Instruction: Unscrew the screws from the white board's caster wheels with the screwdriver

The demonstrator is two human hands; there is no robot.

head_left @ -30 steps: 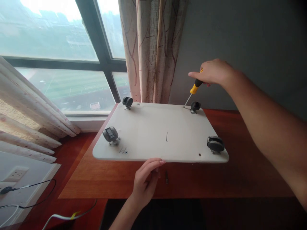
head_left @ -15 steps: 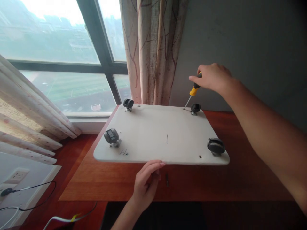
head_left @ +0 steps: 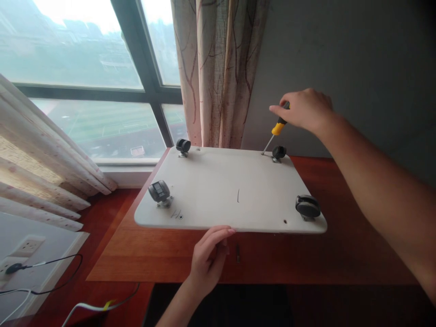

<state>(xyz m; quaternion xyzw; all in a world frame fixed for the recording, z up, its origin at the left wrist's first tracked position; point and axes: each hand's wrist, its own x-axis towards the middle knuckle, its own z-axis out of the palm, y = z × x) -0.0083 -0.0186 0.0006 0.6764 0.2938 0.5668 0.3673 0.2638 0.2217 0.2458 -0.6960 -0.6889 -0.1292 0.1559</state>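
A white board with rounded corners lies on the wooden table, bearing a black caster near each corner. My right hand is closed round the black and yellow handle of a screwdriver. The screwdriver leans, its tip at a screw hole on the board's far edge, just left of the far right caster. My left hand grips the middle of the board's near edge, fingertips on top. Nearest on the right stands another caster; at the near left is one more.
Beneath the board is the reddish wooden table. A small dark object lies near its front. Behind are a curtain and a grey wall. Cables and a wall socket are at the lower left.
The view has shifted slightly. The screwdriver handle has tipped a little to the right in my right hand, its tip still at the same hole. My left hand stays on the board's edge.
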